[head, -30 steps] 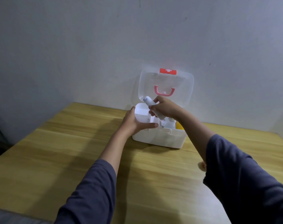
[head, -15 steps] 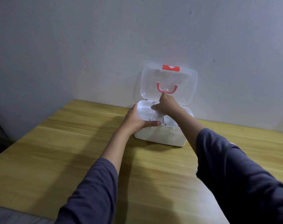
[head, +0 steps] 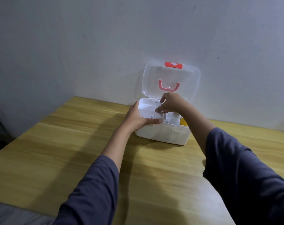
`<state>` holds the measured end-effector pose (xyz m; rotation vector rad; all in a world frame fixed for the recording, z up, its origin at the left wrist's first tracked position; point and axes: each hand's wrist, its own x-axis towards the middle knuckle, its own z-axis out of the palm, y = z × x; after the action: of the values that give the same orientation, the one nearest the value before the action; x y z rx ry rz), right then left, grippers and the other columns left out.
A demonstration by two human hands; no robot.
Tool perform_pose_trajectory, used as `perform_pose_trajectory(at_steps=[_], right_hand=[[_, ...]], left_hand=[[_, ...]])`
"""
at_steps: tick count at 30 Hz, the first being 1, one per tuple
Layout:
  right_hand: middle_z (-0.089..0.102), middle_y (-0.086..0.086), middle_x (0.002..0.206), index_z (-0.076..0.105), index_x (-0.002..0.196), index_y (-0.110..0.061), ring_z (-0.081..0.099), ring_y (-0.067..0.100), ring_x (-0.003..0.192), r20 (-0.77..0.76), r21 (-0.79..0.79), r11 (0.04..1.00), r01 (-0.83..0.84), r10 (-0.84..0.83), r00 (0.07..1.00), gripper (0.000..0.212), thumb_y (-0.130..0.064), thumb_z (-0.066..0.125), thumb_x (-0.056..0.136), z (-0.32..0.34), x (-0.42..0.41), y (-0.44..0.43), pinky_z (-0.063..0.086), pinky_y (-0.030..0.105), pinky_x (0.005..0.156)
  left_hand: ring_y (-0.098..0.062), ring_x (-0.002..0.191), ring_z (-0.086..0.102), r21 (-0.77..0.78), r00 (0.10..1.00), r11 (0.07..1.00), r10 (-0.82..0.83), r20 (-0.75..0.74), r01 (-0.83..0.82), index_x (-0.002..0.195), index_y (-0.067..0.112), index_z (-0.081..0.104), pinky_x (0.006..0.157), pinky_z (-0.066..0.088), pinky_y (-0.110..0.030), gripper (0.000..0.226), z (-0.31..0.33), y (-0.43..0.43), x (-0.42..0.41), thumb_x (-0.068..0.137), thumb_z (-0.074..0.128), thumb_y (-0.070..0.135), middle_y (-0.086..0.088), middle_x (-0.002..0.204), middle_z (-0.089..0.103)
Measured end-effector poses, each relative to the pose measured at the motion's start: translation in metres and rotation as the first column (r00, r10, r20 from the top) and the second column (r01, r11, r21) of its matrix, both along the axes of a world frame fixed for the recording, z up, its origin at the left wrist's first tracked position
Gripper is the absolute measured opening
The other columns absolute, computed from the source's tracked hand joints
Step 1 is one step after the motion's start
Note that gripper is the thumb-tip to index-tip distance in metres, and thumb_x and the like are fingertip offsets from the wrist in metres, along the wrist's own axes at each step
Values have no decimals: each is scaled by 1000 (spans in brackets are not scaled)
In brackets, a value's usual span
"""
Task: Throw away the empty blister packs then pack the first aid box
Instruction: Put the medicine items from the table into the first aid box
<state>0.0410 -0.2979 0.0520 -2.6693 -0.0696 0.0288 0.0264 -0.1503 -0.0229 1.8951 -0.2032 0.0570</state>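
Between the hands sits the first aid box (head: 162, 133), white, at the far side of the bench (head: 73, 143) against the wall (head: 89, 38), lid (head: 170, 78) standing open and upright behind both hands, pink handle (head: 169, 86) and red latch (head: 173, 64) on it.

Left hand (head: 138, 118) is clamped on the box's left front corner, thumb along the front rim, fingers over the near left wall: bracing it, not carrying anything. Right hand (head: 170, 103) is down inside the box, fingertips pinched on something white in the left compartment; can't tell whether it's gripping the item or just pressing it flat. Looks like a white packet or tube, too washed out to name.

Just right of the right hand: a white bottle top (head: 174, 118) and something yellow (head: 183, 123) in the right compartment.

No blister packs in view, bench bare around the box, so my read is the disposal part is done and this is packing, late stage.

Next move probably: seat that item low enough to clear the rim, pull the right hand out, then swing the lid down and snap the latch. Left hand should keep the box pinned, since it's light and would slide.
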Motion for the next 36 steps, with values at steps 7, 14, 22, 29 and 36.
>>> perform_pose_trajectory(at_steps=[7,14,22,29,36], right_hand=[[70,17,108,68,102,4,63,28,99,77,-79,997,2,4,997,35,-25,64,84,8,-14,-8,47,30,79],[60,11,116,63,110,-10,55,21,106,431,258,950,177,-277,859,28,-23,60,85,-17,-89,-71,34,20,79],[15,21,154,22,142,-3,6,30,145,295,-33,918,396,-370,881,76,-47,51,88,-128,-146,-115,7,38,118],[0,18,157,13,146,-4,-6,28,146,262,-38,839,542,-515,816,68,-40,37,94,-142,-123,-152,4,44,118],[40,29,133,39,127,5,39,43,124,205,69,845,530,-532,822,49,-29,45,93,-137,-89,-180,32,45,105]], left_hand=[[-11,106,57,43,1000,999,-27,12,27,124,28,52,70,42,-13,75,3,-1,-1,63,95,26,18,104,57],[-14,115,55,74,999,997,-27,38,24,133,20,53,87,42,-22,83,-1,-2,2,62,95,30,7,122,59],[-20,125,58,111,1000,994,5,8,-5,140,21,51,104,48,-38,133,-2,3,6,24,86,74,0,137,60],[-22,131,54,125,1000,992,18,-23,-15,144,25,46,109,46,-47,145,-10,8,16,17,84,83,1,143,56],[-20,136,51,103,999,995,19,-35,-15,147,30,42,112,45,-46,143,-13,11,20,22,86,81,4,147,52]])
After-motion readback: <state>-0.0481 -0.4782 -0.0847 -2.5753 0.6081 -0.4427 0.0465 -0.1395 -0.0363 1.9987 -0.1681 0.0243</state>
